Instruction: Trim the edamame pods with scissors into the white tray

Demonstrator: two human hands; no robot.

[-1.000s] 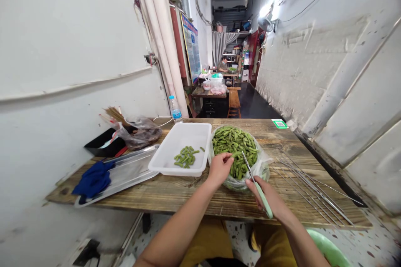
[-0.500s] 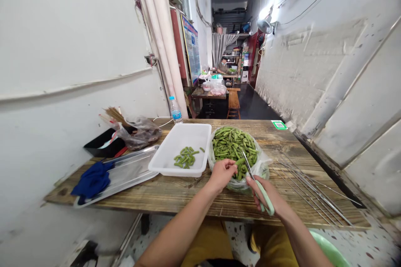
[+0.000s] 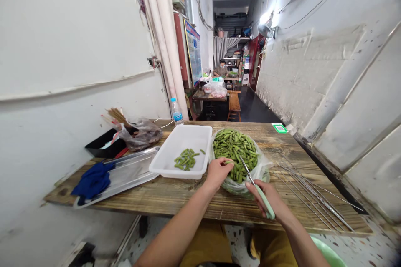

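Note:
Green edamame pods fill a container lined with a clear plastic bag in front of me. At its left edge, my left hand pinches a single pod between thumb and fingers. My right hand is wrapped round the pale green handles of scissors, whose blades look closed and point up over the pods. To the left stands a white plastic tray with a small pile of cut pods in it.
Metal skewers lie on the wooden table at right. Left are a metal tray, blue cloth, black box, plastic bag and water bottle. A person sits at a far table.
My left hand has moved a little left with the pod, away from the scissors. The scissor blades, slightly apart before, are now together. The camera view has shifted slightly.

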